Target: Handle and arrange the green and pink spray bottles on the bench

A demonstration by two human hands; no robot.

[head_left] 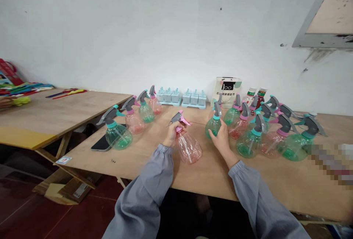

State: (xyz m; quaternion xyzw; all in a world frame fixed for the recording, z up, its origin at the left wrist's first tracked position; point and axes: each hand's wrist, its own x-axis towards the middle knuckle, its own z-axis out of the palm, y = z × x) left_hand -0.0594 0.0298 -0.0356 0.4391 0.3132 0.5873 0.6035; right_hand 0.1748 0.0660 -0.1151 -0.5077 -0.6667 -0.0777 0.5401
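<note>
My left hand (172,134) is wrapped round the neck of a clear pink spray bottle (190,149), which tilts above the table with its base toward the right. My right hand (220,136) grips the body of a green spray bottle (211,125), thumb in front and fingers behind it; the fingertips are partly hidden. Close to my right hand stand several more pink and green bottles, among them a green spray bottle (248,145) with a turquoise collar. On the left a short row includes a green spray bottle (119,136) and a pink spray bottle (134,121).
Behind the bottles, two pale blue ice-pop moulds (193,99) stand by the wall, beside a printed bag (227,89). A black phone (102,142) lies at the left. Another table (63,110) holds colourful strips. A blurred patch covers the right edge.
</note>
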